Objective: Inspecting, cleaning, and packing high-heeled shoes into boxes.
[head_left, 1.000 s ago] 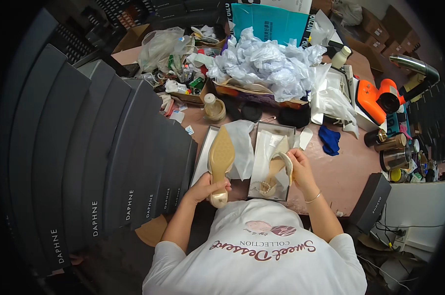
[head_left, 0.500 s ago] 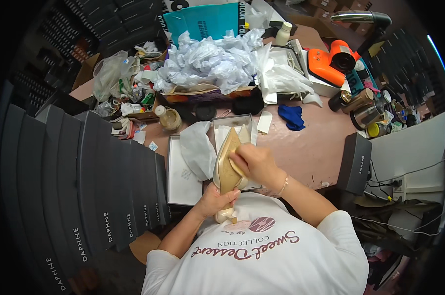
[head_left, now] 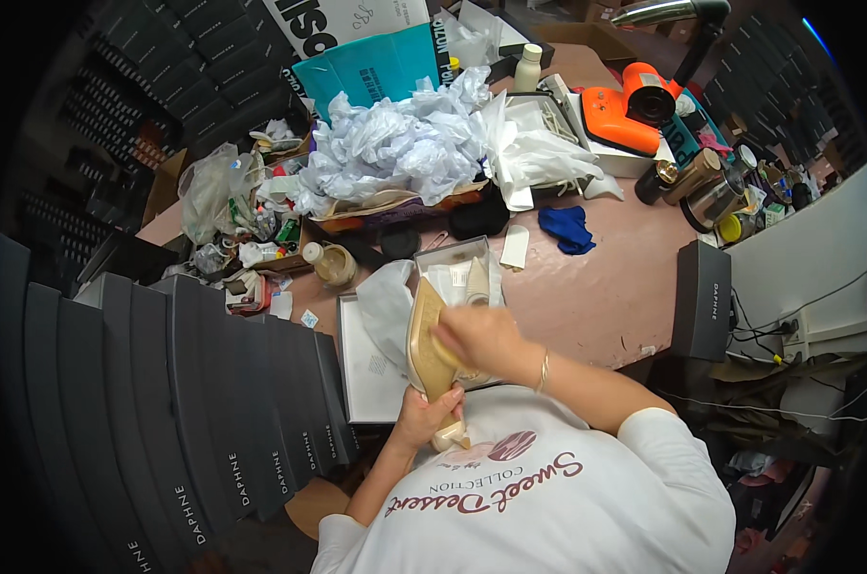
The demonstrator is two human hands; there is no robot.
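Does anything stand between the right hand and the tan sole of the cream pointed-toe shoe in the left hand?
Only a pale yellow pad, apparently, under the blurred right hand at the tan sole; nothing else visible.

The tabletop (head_left: 625, 297) is softly lit, the right grip (head_left: 489, 337) blurred, the fisheye rim black.

– How did the sole (head_left: 433, 349) look?
– Matt and slightly grainy, while the heel (head_left: 449, 436) was smooth and glossy.
– And the boxes (head_left: 204, 383)?
– Matt dark card, smooth-faced. The wad (head_left: 395, 143) looked like thin, crinkled paper.
– Which things shone?
– The pipe (head_left: 654, 12) was polished metal, the orange dryer (head_left: 617, 124) glossy plastic.
– The blue rag (head_left: 567, 231)?
– Soft, creased cloth, matt like the shirt (head_left: 558, 517). The tabletop (head_left: 625, 297) looked smooth, faintly sheened.
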